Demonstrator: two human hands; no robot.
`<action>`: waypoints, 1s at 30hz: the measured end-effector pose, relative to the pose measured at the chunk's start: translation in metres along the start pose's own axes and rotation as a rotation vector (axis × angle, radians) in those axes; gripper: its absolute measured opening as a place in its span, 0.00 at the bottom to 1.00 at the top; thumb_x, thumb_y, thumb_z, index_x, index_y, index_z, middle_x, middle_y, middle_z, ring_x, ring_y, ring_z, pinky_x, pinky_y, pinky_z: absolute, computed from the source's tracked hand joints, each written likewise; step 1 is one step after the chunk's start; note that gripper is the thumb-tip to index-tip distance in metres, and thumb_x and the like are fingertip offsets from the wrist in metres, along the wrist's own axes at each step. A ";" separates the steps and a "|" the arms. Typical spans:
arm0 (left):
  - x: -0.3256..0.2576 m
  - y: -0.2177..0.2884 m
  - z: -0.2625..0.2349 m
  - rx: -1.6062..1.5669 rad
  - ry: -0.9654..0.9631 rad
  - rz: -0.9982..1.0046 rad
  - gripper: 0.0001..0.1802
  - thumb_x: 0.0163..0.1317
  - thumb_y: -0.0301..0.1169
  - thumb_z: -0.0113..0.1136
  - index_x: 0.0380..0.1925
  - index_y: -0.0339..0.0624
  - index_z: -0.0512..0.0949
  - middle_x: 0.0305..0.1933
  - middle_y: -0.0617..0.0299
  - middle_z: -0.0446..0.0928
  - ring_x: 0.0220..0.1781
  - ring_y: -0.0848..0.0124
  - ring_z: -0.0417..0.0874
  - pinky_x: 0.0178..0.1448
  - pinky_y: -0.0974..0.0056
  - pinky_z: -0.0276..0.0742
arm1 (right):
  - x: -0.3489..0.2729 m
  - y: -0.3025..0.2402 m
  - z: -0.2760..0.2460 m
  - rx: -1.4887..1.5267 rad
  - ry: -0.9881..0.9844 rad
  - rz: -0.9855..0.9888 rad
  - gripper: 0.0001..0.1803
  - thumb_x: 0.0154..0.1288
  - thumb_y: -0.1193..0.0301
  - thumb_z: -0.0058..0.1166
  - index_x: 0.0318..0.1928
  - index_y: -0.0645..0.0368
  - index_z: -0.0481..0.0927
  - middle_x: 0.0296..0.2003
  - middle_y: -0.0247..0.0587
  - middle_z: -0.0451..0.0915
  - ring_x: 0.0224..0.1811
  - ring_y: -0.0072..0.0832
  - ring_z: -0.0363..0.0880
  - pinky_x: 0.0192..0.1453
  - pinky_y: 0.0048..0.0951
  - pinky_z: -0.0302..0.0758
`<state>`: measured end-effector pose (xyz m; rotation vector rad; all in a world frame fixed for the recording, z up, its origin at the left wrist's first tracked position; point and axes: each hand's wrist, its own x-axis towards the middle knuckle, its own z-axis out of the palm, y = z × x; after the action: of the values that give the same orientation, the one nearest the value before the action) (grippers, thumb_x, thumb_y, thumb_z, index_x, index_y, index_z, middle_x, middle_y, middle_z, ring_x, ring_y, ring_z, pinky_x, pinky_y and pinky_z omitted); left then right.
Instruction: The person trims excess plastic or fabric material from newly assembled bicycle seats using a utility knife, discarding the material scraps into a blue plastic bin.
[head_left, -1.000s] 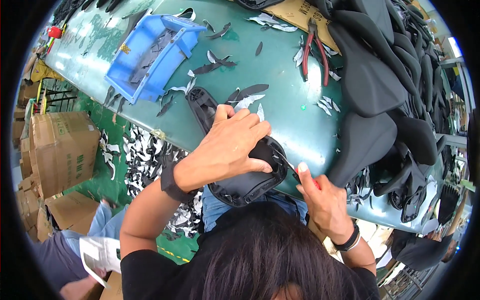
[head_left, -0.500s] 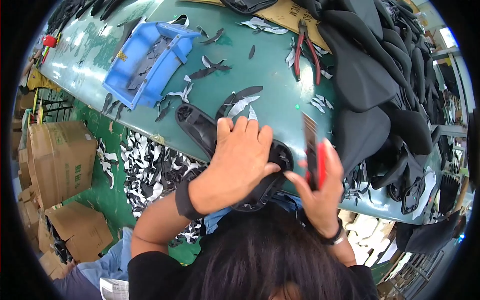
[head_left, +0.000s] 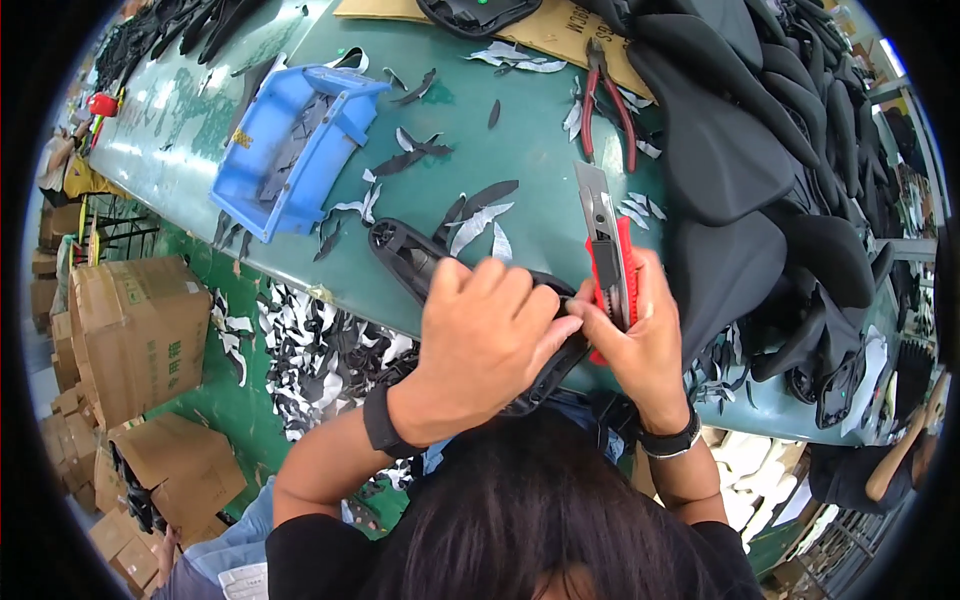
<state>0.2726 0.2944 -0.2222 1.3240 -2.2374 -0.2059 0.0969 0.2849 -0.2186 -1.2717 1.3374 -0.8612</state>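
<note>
My left hand (head_left: 480,335) lies palm-down over a black moulded saddle piece (head_left: 420,262), fingers curled and clamped on it, pressing it at the near edge of the green table (head_left: 500,120). The piece's narrow end sticks out past my fingers toward the upper left; its broad end is under my palm and hangs over the table edge toward me. My right hand (head_left: 635,345) is closed around a red utility knife (head_left: 608,255), blade end pointing up and away from me, thumb and fingertips meeting the left fingers at the rim of the saddle piece. Whether the blade is extended I cannot tell. Black wristbands on both wrists. On the table beyond: a blue plastic bin (head_left: 290,150) tilted on its side, well to the left; red-handled pliers (head_left: 608,100) further back; a sheet of brown cardboard (head_left: 560,35) at the far edge; black and pale offcut scraps (head_left: 480,215) strewn between bin and knife. A heap of black saddle covers (head_left: 740,150) fills the right side. Cardboard boxes (head_left: 130,330) sit on the floor at left, with more scraps beside them.
</note>
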 end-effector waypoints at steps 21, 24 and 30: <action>0.011 -0.001 0.016 -0.362 -0.124 -0.025 0.10 0.53 0.28 0.66 0.18 0.41 0.75 0.18 0.62 0.67 0.24 0.65 0.66 0.36 0.60 0.58 | -0.016 -0.009 -0.081 -0.827 -0.325 -0.492 0.28 0.55 0.73 0.64 0.59 0.57 0.76 0.31 0.43 0.81 0.28 0.37 0.80 0.30 0.32 0.75; 0.011 -0.001 0.016 -0.379 -0.142 -0.041 0.10 0.54 0.28 0.66 0.18 0.41 0.75 0.18 0.62 0.68 0.24 0.65 0.65 0.36 0.60 0.58 | -0.010 -0.011 -0.074 -0.968 -0.375 -0.536 0.29 0.54 0.72 0.64 0.59 0.52 0.77 0.24 0.38 0.75 0.22 0.33 0.75 0.25 0.32 0.71; 0.013 -0.012 0.006 -0.644 -0.239 -0.122 0.13 0.57 0.26 0.60 0.16 0.41 0.70 0.19 0.62 0.69 0.24 0.67 0.67 0.36 0.62 0.58 | -0.036 -0.004 -0.077 -1.022 -0.345 -0.398 0.32 0.56 0.75 0.59 0.64 0.46 0.73 0.20 0.36 0.65 0.19 0.32 0.71 0.23 0.33 0.69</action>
<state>0.2742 0.2766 -0.2275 1.1079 -2.0045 -1.0767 0.0185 0.3070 -0.1931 -2.4051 1.2737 -0.1232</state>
